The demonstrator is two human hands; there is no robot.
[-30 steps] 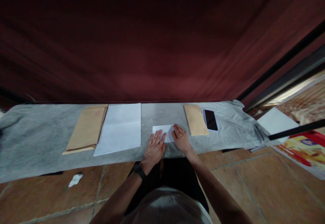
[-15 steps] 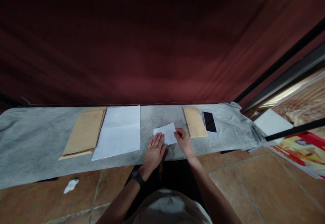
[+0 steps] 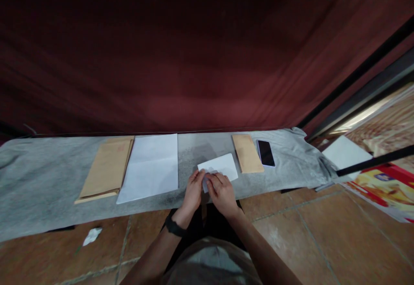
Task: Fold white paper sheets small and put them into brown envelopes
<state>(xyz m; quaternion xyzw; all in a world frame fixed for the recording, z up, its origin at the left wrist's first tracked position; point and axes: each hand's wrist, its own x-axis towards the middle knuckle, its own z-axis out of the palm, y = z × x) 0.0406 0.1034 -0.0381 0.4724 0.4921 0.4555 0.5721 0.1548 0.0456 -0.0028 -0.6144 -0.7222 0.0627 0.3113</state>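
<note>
A small white paper lies partly under my hands near the front edge of the grey cloth-covered table. My left hand pinches its left corner between thumb and fingers. Right beside it, my right hand has its fingers bent together on the paper's lower left part, where an edge stands up between the hands. To the left lie large white sheets and, beyond them, a stack of brown envelopes. A smaller stack of brown envelopes is just right of the paper.
A phone lies right of the small envelopes. Behind the table hangs a dark red curtain. On the right are a black bar and a red and yellow box. Crumpled tissue is on the tiled floor.
My right hand has moved left from the paper's right edge to beside my left hand. The paper has shifted right and looks wider. My left fingers, flat before, are now closed on its corner.
</note>
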